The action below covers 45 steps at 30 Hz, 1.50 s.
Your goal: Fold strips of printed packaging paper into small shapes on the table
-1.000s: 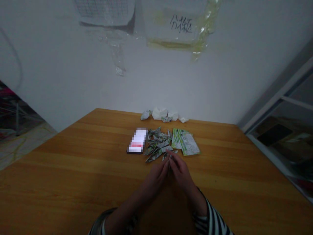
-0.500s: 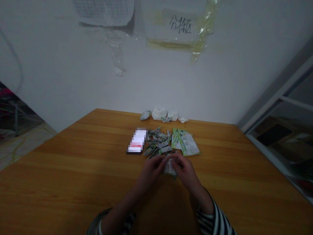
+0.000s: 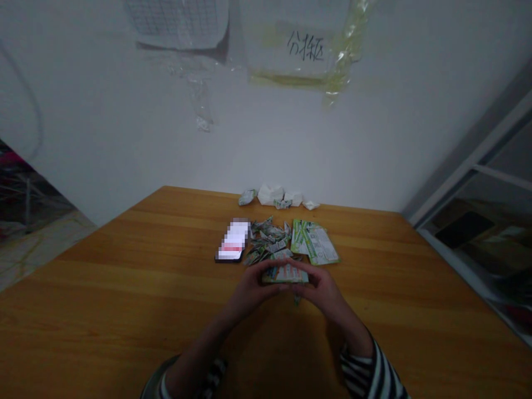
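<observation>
A pale wall rises behind a wooden table, with a gridded sheet taped up behind and to the left of the phone, and a handwritten sheet up behind and to its right. The phone lies face up on the table, its screen lit but blurred. Nearer the person than the phone, and to its right, the left hand and the right hand hold a printed packet between them. Each hand is curved, pinching one end of the packet between fingers and thumb; the fingertips come close together at its middle. A small scrap shows just below the thumbs, also to the phone's right; whether it touches the packet is unclear. Just right of the phone is a heap of folded wrappers, and farther right are flat green and white packets, overlapping. Beyond the phone, toward the wall, sit crumpled white tissues and a crumpled wrapper. Striped sleeves cover the forearms, nearer the person than the phone.
</observation>
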Motion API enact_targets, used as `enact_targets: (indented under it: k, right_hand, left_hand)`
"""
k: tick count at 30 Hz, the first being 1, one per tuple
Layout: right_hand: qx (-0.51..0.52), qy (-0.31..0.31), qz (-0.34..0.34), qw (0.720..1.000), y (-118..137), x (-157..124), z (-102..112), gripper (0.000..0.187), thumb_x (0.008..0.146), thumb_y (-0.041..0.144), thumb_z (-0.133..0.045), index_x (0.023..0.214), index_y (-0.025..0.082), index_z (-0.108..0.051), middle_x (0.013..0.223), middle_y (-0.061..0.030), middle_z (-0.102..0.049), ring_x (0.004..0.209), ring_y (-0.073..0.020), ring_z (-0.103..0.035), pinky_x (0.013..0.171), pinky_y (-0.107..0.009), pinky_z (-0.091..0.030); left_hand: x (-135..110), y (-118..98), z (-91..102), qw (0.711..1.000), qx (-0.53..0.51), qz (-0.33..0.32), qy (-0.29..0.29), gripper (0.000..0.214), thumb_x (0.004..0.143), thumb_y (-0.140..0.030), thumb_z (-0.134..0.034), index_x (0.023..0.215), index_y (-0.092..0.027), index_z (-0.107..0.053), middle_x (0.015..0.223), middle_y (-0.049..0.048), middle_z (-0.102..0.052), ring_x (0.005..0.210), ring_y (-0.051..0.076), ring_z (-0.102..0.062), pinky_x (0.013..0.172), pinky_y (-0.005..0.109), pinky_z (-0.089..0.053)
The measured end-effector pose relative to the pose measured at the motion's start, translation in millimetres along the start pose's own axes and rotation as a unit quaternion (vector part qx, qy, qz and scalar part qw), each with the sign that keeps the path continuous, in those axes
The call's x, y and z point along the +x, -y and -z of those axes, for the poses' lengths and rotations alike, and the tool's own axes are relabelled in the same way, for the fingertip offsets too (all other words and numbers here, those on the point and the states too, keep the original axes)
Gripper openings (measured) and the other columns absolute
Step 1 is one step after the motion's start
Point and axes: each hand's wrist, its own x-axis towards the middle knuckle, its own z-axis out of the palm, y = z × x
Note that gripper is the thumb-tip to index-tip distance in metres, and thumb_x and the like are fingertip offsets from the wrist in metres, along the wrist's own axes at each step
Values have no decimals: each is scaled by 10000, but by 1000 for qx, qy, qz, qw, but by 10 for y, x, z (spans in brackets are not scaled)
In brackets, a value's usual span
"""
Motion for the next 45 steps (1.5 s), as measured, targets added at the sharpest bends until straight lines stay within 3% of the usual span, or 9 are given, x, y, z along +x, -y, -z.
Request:
enact_targets:
  k: [14, 23, 34, 45]
  right_hand:
    - [-9, 9, -5, 1000, 24, -11, 31, 520, 775, 421, -739, 1247, 230, -633, 1307, -87, -622, 1217, -289, -568, 1077, -510, -369]
    - [-48, 6, 4, 999, 61, -11, 37, 457, 818, 428, -693, 1229, 234, -646, 1284, -86, -640, 1208, -284, -576, 1069, -515, -376]
    - [-64, -2, 11, 998, 46, -11, 16, 485, 794, 396, -723, 1243, 234, -637, 1293, -93, -635, 1217, -291, -567, 1069, -519, -379]
    - [-29, -27, 22, 999, -4, -2, -44, 463, 769, 319, -754, 1215, 243, -656, 1279, -84, -647, 1207, -281, -575, 1049, -490, -418]
  left_hand:
    - [-27, -90, -10, 1000, 21, 7, -12, 478, 702, -340, -781, 1149, -195, -693, 1191, 52, -707, 1135, 307, -627, 1015, 466, -453]
    - [-22, -40, -8, 997, 78, -27, -10, 403, 767, -354, -725, 1144, -214, -695, 1160, 60, -721, 1089, 303, -655, 1011, 496, -450]
    - [-26, -54, -38, 993, 104, -41, -24, 369, 790, -341, -696, 1135, -207, -701, 1152, 48, -727, 1081, 285, -660, 978, 442, -489]
    - [-19, 1, -42, 998, 49, -13, -34, 429, 760, -340, -731, 1161, -196, -684, 1201, 57, -703, 1131, 304, -634, 990, 471, -489]
